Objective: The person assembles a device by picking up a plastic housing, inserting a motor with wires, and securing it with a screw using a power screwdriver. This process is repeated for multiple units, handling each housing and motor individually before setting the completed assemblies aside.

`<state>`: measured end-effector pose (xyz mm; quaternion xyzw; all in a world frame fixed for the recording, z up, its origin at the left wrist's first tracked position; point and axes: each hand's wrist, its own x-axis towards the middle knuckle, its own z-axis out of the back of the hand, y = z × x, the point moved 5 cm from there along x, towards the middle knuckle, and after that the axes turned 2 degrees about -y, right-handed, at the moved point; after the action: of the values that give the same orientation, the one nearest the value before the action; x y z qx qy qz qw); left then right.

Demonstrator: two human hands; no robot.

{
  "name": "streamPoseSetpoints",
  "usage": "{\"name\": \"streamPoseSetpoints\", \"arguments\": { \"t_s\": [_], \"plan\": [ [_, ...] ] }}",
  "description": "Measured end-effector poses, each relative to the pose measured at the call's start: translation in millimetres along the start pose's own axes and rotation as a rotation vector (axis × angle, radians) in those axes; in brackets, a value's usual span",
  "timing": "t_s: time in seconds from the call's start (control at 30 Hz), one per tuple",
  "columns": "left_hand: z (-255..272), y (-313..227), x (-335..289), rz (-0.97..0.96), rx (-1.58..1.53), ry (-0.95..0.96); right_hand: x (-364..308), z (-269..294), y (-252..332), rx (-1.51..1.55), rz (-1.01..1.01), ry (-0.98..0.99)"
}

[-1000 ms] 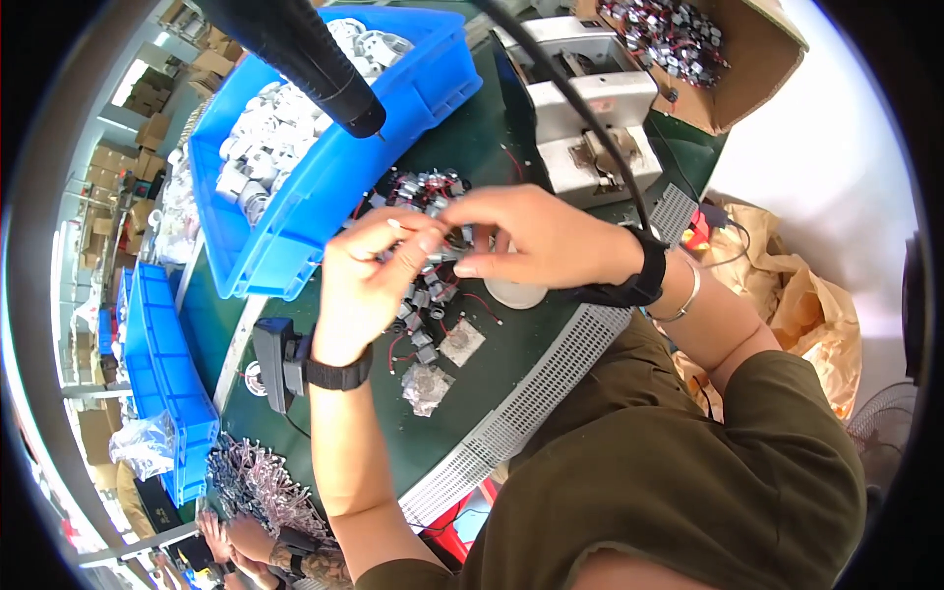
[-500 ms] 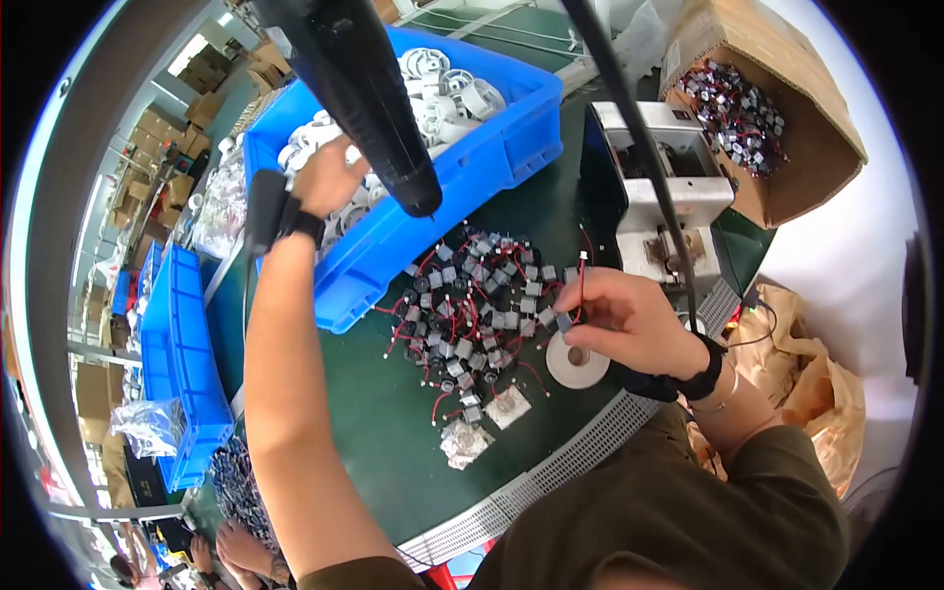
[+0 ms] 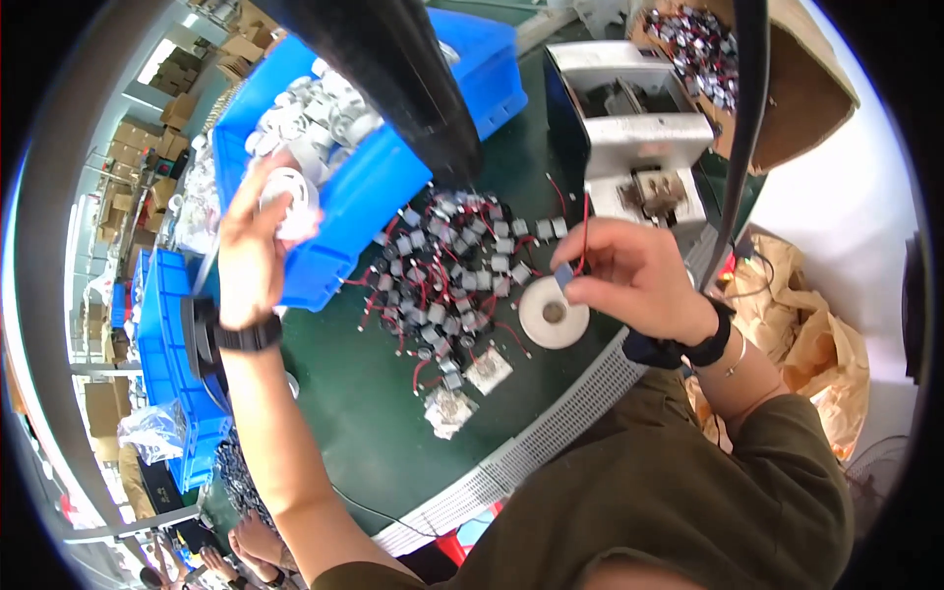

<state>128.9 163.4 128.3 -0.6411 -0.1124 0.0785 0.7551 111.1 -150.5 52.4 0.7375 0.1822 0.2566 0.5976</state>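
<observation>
My left hand (image 3: 246,241) is closed on a white round plastic housing (image 3: 291,205) at the near left side of the blue bin (image 3: 339,241). More white housings (image 3: 315,123) are heaped in that bin. Between the thumb and fingers of my right hand (image 3: 649,280) is a small grey motor (image 3: 563,275), its red wire standing upward. Just below this hand a white disc with a central hole (image 3: 536,329) lies flat on the green table. To its left spreads a pile of small grey motors (image 3: 442,280) with red and black wires.
A black cylindrical tool (image 3: 393,79) hangs over the bin, and a black cable (image 3: 744,128) runs down at right. Behind my right hand stands a metal fixture (image 3: 644,143). A cardboard box (image 3: 806,88) of motors is beyond. Two whitish blocks (image 3: 489,371) lie near the table edge.
My left hand has come out of the bin toward me, now with a white housing in it. My right hand still holds the motor. The whole view has shifted somewhat.
</observation>
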Motion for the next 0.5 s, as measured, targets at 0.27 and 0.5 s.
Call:
{"name": "streamPoseSetpoints", "arguments": {
  "t_s": [0.27, 0.5],
  "plan": [
    [-57.3, 44.7, -94.5, -0.035, -0.631, -0.008, -7.8, -3.0, 7.1, -0.013, 0.076, -0.019],
    [-146.5, 66.1, -130.8, -0.470, 0.383, 0.166, -12.3, 4.9, -1.1, -0.070, 0.081, -0.064]
  ]
}}
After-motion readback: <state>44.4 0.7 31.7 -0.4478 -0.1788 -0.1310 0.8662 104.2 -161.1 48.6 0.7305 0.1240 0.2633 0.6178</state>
